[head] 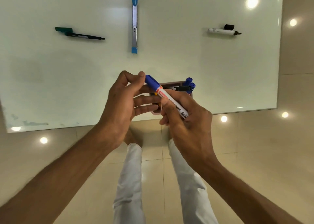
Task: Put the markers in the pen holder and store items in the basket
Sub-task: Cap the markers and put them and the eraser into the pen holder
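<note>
White table (pixel 51 81): green pen (pixel 81 34), stapler (pixel 134 26), uncapped marker (pixel 222 31) | both hands grasp blue marker (pixel 167 98)

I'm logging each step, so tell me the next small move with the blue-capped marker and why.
Probably lower the blue-capped marker into the pen holder just behind it. The cap looks seated, the left hand pinching it and the right hand gripping the barrel, and other markers already stand there.

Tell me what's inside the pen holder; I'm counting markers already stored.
In the pen holder, blue caps and one black-capped marker poke out at its right end. The hands and the blue-capped marker they hold cover the rest, so no full count.
</note>
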A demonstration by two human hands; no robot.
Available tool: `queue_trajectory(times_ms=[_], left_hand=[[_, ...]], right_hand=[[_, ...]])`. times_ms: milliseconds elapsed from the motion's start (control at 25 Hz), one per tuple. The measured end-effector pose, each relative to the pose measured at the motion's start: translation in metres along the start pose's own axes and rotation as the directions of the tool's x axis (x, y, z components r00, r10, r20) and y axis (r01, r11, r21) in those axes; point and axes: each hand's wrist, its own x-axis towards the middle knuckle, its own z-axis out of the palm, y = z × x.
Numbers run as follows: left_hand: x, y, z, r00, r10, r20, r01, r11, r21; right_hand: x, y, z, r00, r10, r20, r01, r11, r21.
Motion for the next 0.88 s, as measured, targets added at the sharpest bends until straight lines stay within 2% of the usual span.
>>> queue_trajectory(times_ms=[200, 280, 360, 440, 520, 680, 880], left_hand=[[0.008, -0.009, -0.006, 0.988, 0.073, 0.136, -0.095, 0.983, 0.159], [0.013, -0.011, -0.009, 0.984, 0.091, 0.151, -0.118, 0.976, 0.183], [0.021, -0.013, -0.012, 0.996, 0.088, 0.023, -0.090, 0.988, 0.123], [0.029, -0.014, -0.014, 0.994, 0.023, -0.109, -0.024, 1.000, -0.010], [0.035, -0.015, -0.018, 0.992, -0.044, -0.118, 0.028, 0.990, -0.136], [0.035, -0.023, -0.031, 0.995, -0.081, -0.065, 0.068, 0.980, -0.189], [0.026, -0.027, -0.045, 0.991, -0.110, -0.076, 0.080, 0.942, -0.326]], right_hand=[[0.032, -0.002, -0.025, 0.995, 0.097, 0.038, -0.092, 0.989, -0.118], [0.049, -0.003, -0.048, 0.996, 0.084, -0.005, -0.083, 0.968, -0.236], [0.062, -0.001, -0.075, 0.991, 0.054, -0.121, -0.089, 0.947, -0.308], [0.068, 0.004, -0.097, 0.976, 0.031, -0.216, -0.095, 0.951, -0.293], [0.066, 0.010, -0.110, 0.965, -0.007, -0.262, -0.088, 0.933, -0.348], [0.054, 0.024, -0.110, 0.980, -0.028, -0.197, -0.051, 0.923, -0.381], [0.054, 0.044, -0.088, 0.996, -0.007, -0.086, -0.032, 0.898, -0.438]])
